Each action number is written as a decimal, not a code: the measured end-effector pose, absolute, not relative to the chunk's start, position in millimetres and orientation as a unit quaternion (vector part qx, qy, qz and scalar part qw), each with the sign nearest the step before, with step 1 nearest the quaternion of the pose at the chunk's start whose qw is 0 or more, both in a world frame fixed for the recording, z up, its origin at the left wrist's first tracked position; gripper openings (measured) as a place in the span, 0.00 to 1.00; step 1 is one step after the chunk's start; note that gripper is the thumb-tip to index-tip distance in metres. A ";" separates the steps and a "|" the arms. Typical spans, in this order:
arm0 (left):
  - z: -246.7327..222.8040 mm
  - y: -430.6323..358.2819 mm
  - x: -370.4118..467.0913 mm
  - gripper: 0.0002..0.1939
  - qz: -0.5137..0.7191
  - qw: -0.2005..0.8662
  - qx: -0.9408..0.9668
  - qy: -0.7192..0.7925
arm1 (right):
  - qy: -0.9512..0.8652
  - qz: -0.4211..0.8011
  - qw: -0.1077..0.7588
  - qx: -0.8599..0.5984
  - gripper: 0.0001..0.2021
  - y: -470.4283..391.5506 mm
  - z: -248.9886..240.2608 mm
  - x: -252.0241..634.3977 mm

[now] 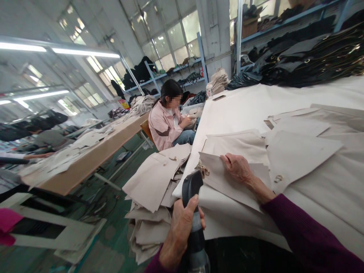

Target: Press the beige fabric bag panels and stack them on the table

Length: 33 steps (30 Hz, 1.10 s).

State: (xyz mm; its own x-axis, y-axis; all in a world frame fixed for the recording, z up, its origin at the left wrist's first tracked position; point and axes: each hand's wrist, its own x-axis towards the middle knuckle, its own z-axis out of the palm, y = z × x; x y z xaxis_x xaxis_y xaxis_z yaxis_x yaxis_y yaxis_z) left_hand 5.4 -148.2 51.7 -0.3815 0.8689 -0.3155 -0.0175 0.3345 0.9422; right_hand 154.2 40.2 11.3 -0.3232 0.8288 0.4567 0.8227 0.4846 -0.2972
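My left hand (183, 223) is wrapped round a black and grey handheld tool (195, 212), whose dark head points up beside the table corner. Just right of that head, a beige fabric piece (227, 182) lies at the table's near edge with small gold-coloured metal fittings (203, 170) at its left end. My right hand (237, 167) pinches this piece's upper edge. Other beige pieces (301, 151) are spread to the right, one with a small metal fitting (278, 178).
A stack of beige pieces (159, 178) hangs at the table's left side. Behind it a seated person in a pink jacket (165, 127) handles something. A phone-like object (218, 98) rests on the white table (241, 106). Dark items (309, 60) are heaped at the back right.
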 end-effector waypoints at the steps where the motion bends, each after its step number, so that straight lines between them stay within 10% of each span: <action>1: 52.1 -149.8 4.7 0.25 0.486 0.454 0.310 0.679 | -0.814 0.002 0.283 -0.508 0.19 41.1 10.0 154.1; 17: 47.1 -174.5 -9.5 0.27 0.483 0.470 0.270 0.687 | -0.983 -0.060 0.113 -0.135 0.18 22.1 41.1 111.5; 33: 28.4 -170.3 -33.8 0.23 0.483 0.513 0.216 0.676 | -0.957 0.094 0.107 -0.254 0.09 97.9 20.9 37.8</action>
